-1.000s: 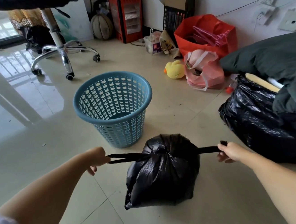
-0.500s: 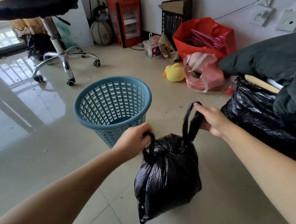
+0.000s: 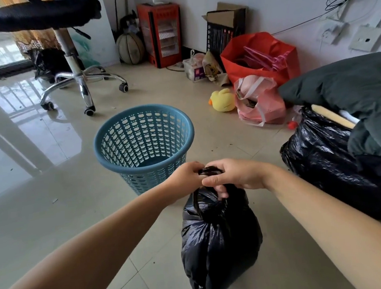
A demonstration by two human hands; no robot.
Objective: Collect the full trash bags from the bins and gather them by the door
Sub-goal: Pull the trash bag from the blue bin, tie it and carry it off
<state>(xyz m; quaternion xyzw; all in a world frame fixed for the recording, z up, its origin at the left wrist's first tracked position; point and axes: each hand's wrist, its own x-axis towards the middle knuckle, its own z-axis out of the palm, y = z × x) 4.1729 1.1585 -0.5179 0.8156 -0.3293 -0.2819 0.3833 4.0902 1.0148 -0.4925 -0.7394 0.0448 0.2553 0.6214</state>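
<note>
A full black trash bag (image 3: 219,241) hangs just above the tiled floor in front of me. My left hand (image 3: 184,177) and my right hand (image 3: 234,176) meet at its top, both closed on the bag's black handles, which bunch up between my fingers. Behind the bag stands a blue perforated bin (image 3: 144,144), upright, with nothing visible inside. A second, larger black trash bag (image 3: 326,161) sits on the floor at the right, with a pale stick poking out and dark bedding lying over it.
An office chair (image 3: 72,62) stands at the back left. Along the wall are a red heater (image 3: 161,34), a cardboard box (image 3: 227,26), a red bag (image 3: 260,56), a pink bag (image 3: 260,102) and a yellow duck toy (image 3: 223,100). Another dark bag (image 3: 46,62) lies behind the chair.
My hands pulled the two handles apart a second ago, then raised them, and now they have come together above the bag. The bag has lifted and hangs longer.
</note>
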